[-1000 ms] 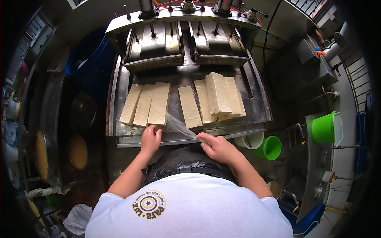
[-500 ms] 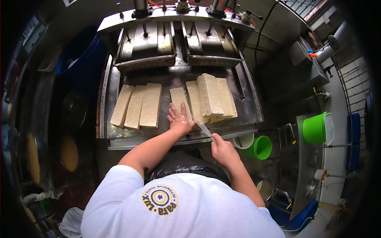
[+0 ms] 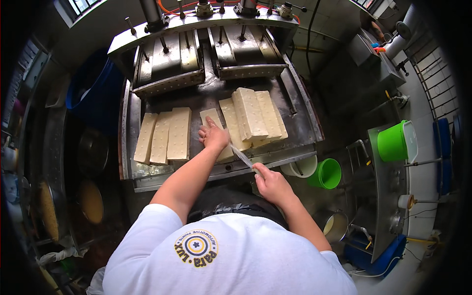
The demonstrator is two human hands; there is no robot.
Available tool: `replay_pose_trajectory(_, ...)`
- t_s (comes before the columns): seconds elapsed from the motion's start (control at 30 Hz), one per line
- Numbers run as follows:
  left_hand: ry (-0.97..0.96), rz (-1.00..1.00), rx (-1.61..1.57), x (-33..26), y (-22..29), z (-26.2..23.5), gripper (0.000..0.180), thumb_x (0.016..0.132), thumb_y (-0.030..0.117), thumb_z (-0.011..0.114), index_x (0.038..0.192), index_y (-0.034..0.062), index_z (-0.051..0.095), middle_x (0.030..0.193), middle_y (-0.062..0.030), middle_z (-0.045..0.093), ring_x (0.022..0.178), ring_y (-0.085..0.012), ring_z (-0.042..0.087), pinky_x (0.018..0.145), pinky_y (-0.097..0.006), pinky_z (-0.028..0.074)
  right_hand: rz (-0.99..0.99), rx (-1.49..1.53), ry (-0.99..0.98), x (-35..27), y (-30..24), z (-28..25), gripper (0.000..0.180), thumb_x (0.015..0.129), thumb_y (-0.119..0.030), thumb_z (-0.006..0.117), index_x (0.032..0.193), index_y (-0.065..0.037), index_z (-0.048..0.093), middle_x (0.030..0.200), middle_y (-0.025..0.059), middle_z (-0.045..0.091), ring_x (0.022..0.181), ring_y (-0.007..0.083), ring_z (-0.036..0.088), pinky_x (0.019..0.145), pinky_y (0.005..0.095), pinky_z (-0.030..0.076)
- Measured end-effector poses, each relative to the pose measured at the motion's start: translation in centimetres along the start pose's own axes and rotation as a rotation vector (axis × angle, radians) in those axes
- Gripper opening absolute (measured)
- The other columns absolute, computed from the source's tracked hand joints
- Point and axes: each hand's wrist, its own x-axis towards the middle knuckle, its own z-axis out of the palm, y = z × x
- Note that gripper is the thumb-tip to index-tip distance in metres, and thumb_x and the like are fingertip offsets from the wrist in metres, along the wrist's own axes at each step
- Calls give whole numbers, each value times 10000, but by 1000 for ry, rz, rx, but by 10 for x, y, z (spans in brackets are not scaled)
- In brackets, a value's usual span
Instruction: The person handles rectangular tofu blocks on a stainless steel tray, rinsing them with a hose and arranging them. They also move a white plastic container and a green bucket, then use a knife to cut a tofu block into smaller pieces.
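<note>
My left hand point(image 3: 215, 136) lies with fingers stretched out on a long pale block of cheese or tofu point(image 3: 225, 155); the hand covers its middle. In my right hand point(image 3: 273, 184) is the handle of a long knife point(image 3: 241, 157). Its blade slants up and left along the right side of that block, its tip close to my left hand. How deep the blade sits I cannot tell. To the right, several similar dotted blocks point(image 3: 250, 115) lie together, one raised on top. On the left, three pieces point(image 3: 179, 133) lie side by side.
The blocks lie on a metal press table point(image 3: 290, 158) with a raised front edge. Beyond them stand two metal trays point(image 3: 169, 81) under press rods. A green bucket point(image 3: 328, 174) and a white bucket point(image 3: 304, 166) stand below right; a blue barrel point(image 3: 93, 91) is at left.
The whole view has shifted a little. My left hand has slid farther up the block, and the knife has moved forward beside it. The other blocks keep their arrangement.
</note>
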Motion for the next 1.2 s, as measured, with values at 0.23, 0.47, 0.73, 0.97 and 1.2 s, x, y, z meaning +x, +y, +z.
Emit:
replay_pose_trajectory(0.23, -54, 281, 180, -7, -46, -15, 1138, 844, 400, 799, 1691, 71, 114, 1526, -320, 368, 1400, -479, 393, 1158, -584, 354, -112, 97, -57, -8, 12, -11, 366, 989, -152, 627, 1353, -122, 626, 936, 215, 734, 873, 437, 719, 797, 477, 570)
replay_pose_trajectory(0.47, 67, 298, 234, -23, -88, -17, 1133, 836, 401, 816, 1645, -41, 157, 1377, -318, 517, 1318, -480, 497, 1100, -535, 470, -121, 139, -218, 4, -3, -19, 356, 988, -165, 633, 1343, -141, 633, 1035, 205, 746, 928, 428, 720, 828, 484, 581)
replay_pose_trajectory(0.73, 285, 450, -23, 2, -130, -102, 1063, 854, 443, 770, 1622, -64, 239, 1435, -341, 488, 1301, -481, 494, 1134, -544, 420, -265, 162, -158, 13, -15, -9, 378, 982, -139, 655, 1358, -119, 634, 1072, 178, 748, 916, 400, 726, 825, 458, 586)
replay_pose_trajectory(0.97, 325, 179, 269, 31, -223, -197, 994, 856, 446, 756, 1643, 54, 292, 1489, -240, 467, 1349, -443, 461, 1146, -567, 397, -238, 181, -174, 14, -24, -2, 397, 978, -118, 666, 1374, -120, 640, 967, 190, 739, 844, 365, 730, 780, 432, 580)
replay_pose_trajectory(1.2, 117, -2, 261, 42, -228, -163, 897, 918, 472, 745, 1609, 42, 368, 1646, -315, 308, 1485, -507, 354, 1182, -643, 342, -155, 164, -87, 4, -25, -12, 380, 980, -125, 658, 1359, -111, 641, 926, 204, 732, 824, 366, 733, 751, 435, 573)
